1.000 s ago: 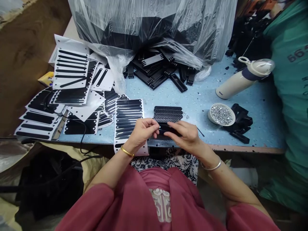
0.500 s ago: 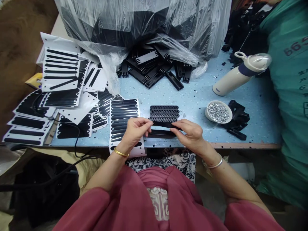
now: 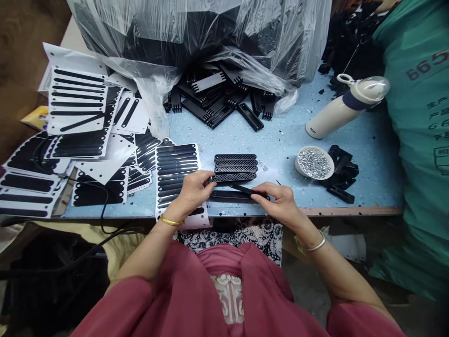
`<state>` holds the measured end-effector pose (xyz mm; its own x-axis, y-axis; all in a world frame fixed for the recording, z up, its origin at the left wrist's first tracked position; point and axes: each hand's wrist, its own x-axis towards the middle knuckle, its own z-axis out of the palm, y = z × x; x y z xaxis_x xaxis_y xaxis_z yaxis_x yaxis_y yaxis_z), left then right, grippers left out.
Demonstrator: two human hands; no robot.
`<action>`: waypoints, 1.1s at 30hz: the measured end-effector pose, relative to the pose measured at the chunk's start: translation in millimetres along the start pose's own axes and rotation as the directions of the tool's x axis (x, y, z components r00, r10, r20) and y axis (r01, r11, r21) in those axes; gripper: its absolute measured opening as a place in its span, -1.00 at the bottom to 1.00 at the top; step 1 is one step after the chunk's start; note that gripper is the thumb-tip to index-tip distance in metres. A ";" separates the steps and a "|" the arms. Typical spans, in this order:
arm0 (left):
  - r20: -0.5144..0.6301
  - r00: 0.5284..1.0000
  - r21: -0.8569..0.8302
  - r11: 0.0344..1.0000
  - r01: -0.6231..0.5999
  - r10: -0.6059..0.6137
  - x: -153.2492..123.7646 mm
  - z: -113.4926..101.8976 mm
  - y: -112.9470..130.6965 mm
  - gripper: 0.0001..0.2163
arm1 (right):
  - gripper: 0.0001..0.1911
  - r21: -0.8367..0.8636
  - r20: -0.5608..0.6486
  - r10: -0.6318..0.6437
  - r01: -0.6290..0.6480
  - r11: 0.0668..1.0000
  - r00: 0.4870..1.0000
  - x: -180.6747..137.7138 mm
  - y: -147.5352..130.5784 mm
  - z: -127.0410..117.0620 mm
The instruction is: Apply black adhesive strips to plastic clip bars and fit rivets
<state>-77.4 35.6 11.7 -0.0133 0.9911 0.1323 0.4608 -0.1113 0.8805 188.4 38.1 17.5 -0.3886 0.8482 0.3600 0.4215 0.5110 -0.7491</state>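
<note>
My right hand [image 3: 277, 199] pinches a thin black strip [image 3: 242, 188] by its right part, and the strip's left end points up and left, free. Under it, a second black strip [image 3: 229, 194] lies flat near the table's front edge. My left hand [image 3: 194, 189] has thumb and forefinger closed at the left end of a row of black perforated strips [image 3: 235, 167]; what is between those fingertips is hidden. Partly behind that hand lies a white sheet [image 3: 201, 161] carrying black adhesive-looking strips.
Stacked sheets of black strips [image 3: 79, 96] and a black cable [image 3: 112, 199] occupy the left. A pile of black slotted parts [image 3: 217, 103] spills from a plastic bag [image 3: 196, 28]. At right stand a bowl of small silvery pieces [image 3: 315, 162], a bottle [image 3: 340, 112] and a green sack [image 3: 417, 140].
My left hand has let go of the strip's left end, and the strip now slants from my right hand. My right hand has lowered slightly. The whole view has shifted a little.
</note>
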 end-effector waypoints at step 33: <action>0.145 0.986 0.025 0.996 -0.087 0.083 -5.1 -6.7 -7.7 -0.87 | -0.92 -0.263 0.157 -0.345 0.376 0.889 0.925 41.4 4.5 12.3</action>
<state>-86.8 31.0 7.3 0.1532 0.9786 0.1375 0.4825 -0.1955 0.8538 164.0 73.8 22.2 -0.6337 0.5864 0.5046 0.4435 0.8098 -0.3841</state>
